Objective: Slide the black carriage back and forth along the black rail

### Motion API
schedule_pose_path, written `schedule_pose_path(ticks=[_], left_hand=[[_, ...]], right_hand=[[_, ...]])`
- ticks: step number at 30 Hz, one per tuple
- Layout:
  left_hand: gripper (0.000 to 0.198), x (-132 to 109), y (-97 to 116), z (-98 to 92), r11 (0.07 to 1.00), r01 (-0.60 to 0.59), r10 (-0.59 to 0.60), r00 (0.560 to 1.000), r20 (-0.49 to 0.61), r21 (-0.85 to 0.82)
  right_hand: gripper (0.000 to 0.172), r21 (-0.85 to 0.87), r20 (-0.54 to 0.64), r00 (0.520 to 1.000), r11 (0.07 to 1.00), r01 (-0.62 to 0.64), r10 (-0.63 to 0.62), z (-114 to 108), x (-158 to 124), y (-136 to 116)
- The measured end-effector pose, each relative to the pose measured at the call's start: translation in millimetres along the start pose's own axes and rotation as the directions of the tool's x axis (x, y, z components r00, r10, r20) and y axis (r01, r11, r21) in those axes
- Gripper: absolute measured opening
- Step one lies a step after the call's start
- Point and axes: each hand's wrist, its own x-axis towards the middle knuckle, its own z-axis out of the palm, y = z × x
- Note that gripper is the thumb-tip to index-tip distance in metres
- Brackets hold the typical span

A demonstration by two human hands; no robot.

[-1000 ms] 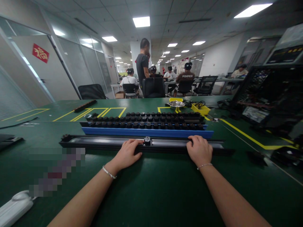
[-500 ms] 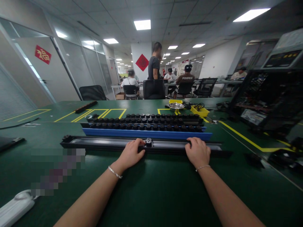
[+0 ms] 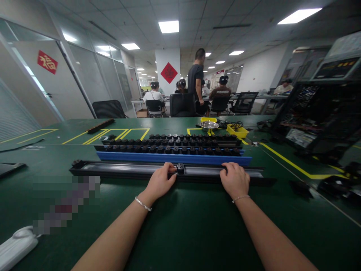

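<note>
A long black track rail with a shiny inner channel lies crosswise on the table before me. Partway along the channel sits a small black block, which looks like a socket module. My left hand is closed at the block's left side, fingertips against it and the thumb low at the rail's front. My right hand grips the rail farther right, fingers curled over its top and thumb in front. Another black block sits at the rail's left end.
Behind stand a blue rail and rows of black modules. A metal bowl and a yellow bin are farther back. An open equipment frame stands at right, a white cord end lower left. Several people work beyond.
My left hand and the small black block have shifted slightly right along the rail. My right hand stays nearly in place. The standing person in the background has moved right.
</note>
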Motion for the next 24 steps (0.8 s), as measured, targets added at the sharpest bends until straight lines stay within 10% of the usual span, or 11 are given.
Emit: schedule_pose_path(ticks=[24], left_hand=[[0.041,1,8,6.4,0.979,-0.183,0.172,0.978,0.121,0.086]], right_hand=[[0.033,0.38,0.111,0.947,0.893,0.239,-0.301,-1,-7,-37]])
